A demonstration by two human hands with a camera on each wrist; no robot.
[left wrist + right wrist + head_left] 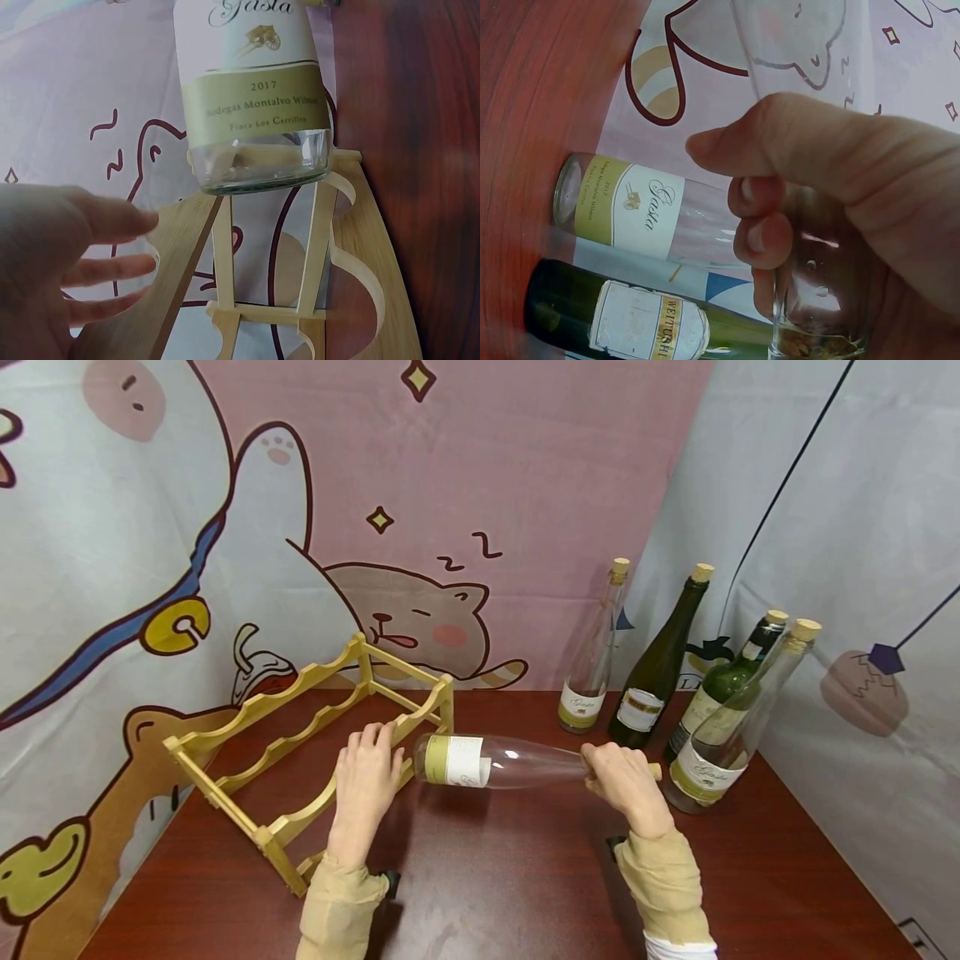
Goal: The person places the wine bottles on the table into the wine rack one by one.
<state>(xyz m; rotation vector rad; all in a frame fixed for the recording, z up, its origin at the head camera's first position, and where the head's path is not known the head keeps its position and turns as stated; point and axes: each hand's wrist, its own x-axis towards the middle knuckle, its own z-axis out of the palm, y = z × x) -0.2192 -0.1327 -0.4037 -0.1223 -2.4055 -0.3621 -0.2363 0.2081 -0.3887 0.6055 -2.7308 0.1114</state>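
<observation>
A clear empty bottle [491,762] with a white and olive label lies level in the air above the table, its base toward a wooden bottle rack [300,747]. My right hand [624,777] grips its neck, fingers wrapped round the glass [810,262]. My left hand [365,770] is open with straight fingers, just left of the bottle's base and over the rack's near rail. In the left wrist view the bottle base [259,161] hovers over the rack's scalloped rails [352,240], with the fingers [105,259] spread beside them. Whether the fingers touch the rack is unclear.
Several corked bottles stand at the right back of the dark red table [510,877]: a clear one [592,664], a dark green one [660,672], another green one [723,689] and a leaning clear one [731,731]. A cartoon cloth backdrop [480,485] hangs behind.
</observation>
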